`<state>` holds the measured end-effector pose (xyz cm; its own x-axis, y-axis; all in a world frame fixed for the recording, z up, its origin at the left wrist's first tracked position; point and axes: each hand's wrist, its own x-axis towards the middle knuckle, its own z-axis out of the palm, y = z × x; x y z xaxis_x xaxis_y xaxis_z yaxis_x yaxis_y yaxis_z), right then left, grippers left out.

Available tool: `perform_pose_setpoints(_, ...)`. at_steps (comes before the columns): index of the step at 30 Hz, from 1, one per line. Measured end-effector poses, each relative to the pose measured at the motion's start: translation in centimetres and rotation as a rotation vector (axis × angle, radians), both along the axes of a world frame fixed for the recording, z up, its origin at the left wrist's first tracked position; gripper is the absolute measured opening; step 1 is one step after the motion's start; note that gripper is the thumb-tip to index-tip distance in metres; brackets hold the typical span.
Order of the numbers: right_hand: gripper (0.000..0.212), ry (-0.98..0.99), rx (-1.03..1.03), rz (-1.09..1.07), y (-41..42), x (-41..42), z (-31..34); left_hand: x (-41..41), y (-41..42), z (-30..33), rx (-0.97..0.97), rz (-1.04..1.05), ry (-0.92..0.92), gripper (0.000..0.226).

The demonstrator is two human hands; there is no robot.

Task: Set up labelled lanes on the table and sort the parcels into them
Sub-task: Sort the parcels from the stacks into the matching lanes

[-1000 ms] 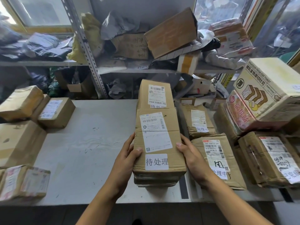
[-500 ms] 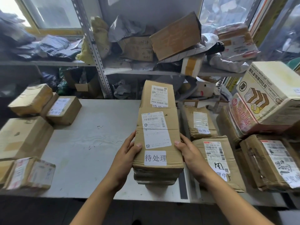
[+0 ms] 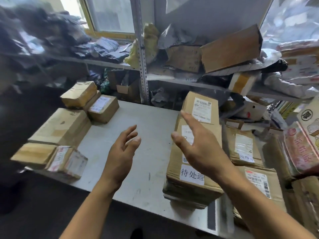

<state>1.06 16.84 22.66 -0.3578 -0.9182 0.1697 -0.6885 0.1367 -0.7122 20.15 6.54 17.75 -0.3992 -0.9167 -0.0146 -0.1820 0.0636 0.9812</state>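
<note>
Grey table (image 3: 151, 128) with a bare strip down its middle between parcel rows.
The 待处理 parcel (image 3: 191, 169) sits stacked near the front edge, right of the strip; both hands have let go of it; left hand (image 3: 121, 152) and right hand (image 3: 198, 147) hover, fingers spread, holding nothing.

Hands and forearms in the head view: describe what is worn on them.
Nothing is worn. The left hand and right hand are bare, with no gloves, rings or watch visible. Both forearms are uncovered to the frame's lower edge; no sleeve shows.
</note>
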Motion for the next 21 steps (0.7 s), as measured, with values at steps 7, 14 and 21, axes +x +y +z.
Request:
perform_pose_setpoints(7, 0.069, 0.108, 0.123, 0.164, -11.3, 5.9, 0.8, 7.1, -7.9, -1.5, 0.042, 0.109, 0.051, 0.033)
perform_pose_setpoints(14, 0.067, 0.052, 0.332, 0.217, -24.1, 12.1, -2.1, 15.5, -19.0, -4.0, 0.099, 0.207, 0.009, 0.027)
perform_pose_setpoints(21, 0.068, -0.039, 0.59, 0.307, -31.1, 20.5, -10.5, 23.1, -25.2, -9.2, 0.152, 0.293, -0.241, 0.026)
